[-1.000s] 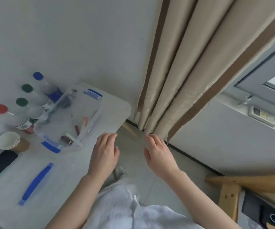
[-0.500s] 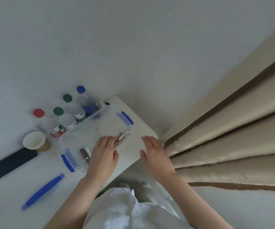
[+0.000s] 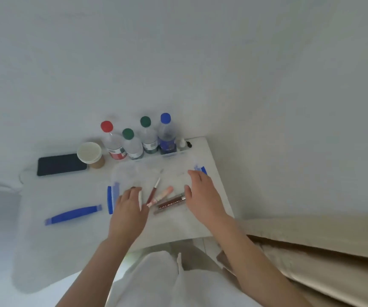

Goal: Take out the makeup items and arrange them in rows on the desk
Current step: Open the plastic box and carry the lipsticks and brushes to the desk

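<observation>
A clear plastic box (image 3: 134, 171) with blue side clips (image 3: 110, 199) sits on the white desk (image 3: 68, 240). Inside it lie several makeup tubes: a slim dark red one (image 3: 153, 191), a pink one (image 3: 164, 192) and a brown lip gloss (image 3: 171, 201). My left hand (image 3: 130, 209) hovers over the box's left part, fingers relaxed, empty. My right hand (image 3: 200, 196) is over the box's right side, fingers straight, holding nothing.
Several bottles with red, green and blue caps (image 3: 132, 140) stand at the desk's back edge. A paper cup (image 3: 90, 154) and a dark phone (image 3: 61, 163) lie to their left. A loose blue strip (image 3: 73, 214) lies left of the box. Beige curtain (image 3: 311, 251) at right.
The view swung from the curtain round to the desk. Both hands came forward over the box, which now lies straight ahead.
</observation>
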